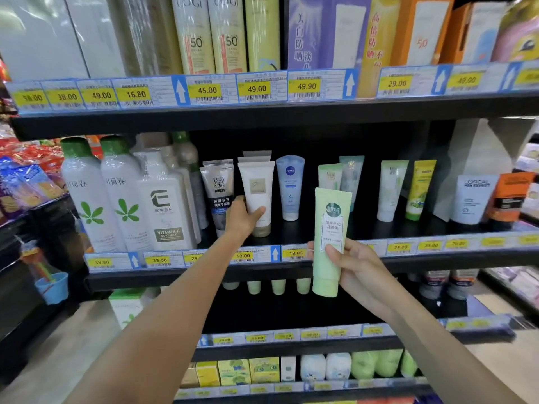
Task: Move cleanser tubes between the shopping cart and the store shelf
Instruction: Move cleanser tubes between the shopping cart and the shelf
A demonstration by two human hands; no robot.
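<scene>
The left hand point(243, 218) grips a white tube point(256, 193) on the shelf point(204, 275); the right hand point(354, 268) holds a green tube point(329, 237). Next, probably lift the white one out upright.

Your left hand point(243, 220) covered the lower part of the white tube point(257, 193), and your right hand point(357, 266) hid one edge of the green tube point(329, 240). The boxes point(320, 30) on the top shelf were cut off by the upper edge. The price tags point(335, 333) on the lower rail were too blurred to read.
</scene>
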